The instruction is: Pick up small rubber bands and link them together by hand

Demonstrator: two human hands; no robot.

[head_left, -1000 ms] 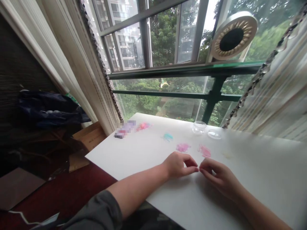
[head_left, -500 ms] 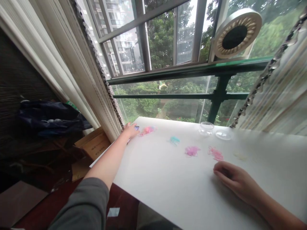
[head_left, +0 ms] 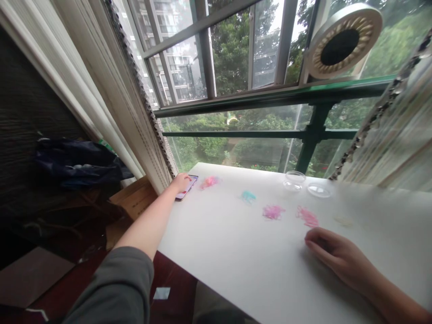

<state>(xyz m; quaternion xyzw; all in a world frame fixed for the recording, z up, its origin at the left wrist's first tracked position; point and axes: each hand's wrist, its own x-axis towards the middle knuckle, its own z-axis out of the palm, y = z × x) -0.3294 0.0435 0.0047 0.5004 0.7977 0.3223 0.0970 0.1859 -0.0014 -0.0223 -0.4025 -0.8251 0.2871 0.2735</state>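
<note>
My left hand [head_left: 181,182] reaches to the far left corner of the white table [head_left: 216,243]. Its fingers lie over a smartphone [head_left: 185,192] with a lit screen, one fingertip at the glass, not gripping it. My right hand [head_left: 332,252] rests on the table with fingers curled in loosely; nothing shows in them. Just beyond it is a pile of pink thin loops [head_left: 308,217], perhaps small rubber bands. Similar piles lie leftward: a purple-pink pile [head_left: 273,212], a teal pile [head_left: 249,196] and a mixed-colour pile [head_left: 209,182]. A faint pale yellow pile [head_left: 343,221] sits to the right.
A clear round container [head_left: 294,181] and a clear lid [head_left: 319,191] stand near the table's back edge. Behind are a green railing [head_left: 236,134] and windows, with a round white fan-like device [head_left: 344,42] at upper right. Curtains hang either side; a cardboard box [head_left: 133,198] is at left.
My left hand has drawn back slightly on the phone, so more of its screen shows. The right hand stays in its curled pose. The whole view has shifted a little.
</note>
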